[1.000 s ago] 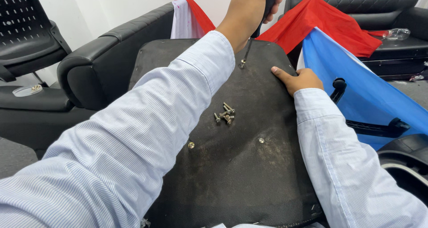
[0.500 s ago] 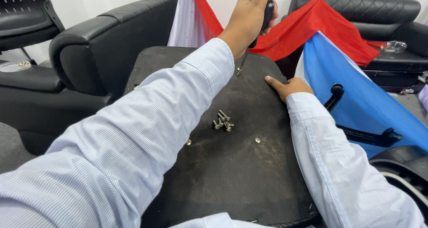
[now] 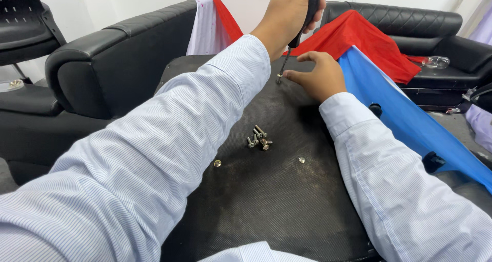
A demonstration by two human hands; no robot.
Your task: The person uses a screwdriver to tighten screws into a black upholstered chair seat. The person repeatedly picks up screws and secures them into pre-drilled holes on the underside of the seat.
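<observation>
1. The left hand is clenched round a black-handled screwdriver, its tip on a screw at the far edge of the black panel.
2. The right hand rests beside that screw, fingers loosely curled, grasping nothing.
3. Loose screws lie mid-panel.

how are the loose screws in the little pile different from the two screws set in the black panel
The loose screws lie on their sides in a cluster on the black panel, shanks showing; the two set screws sit apart from each other and show only round heads. The pile is nearer the right hand and the screwdriver in the left hand. Both are metal.
</observation>
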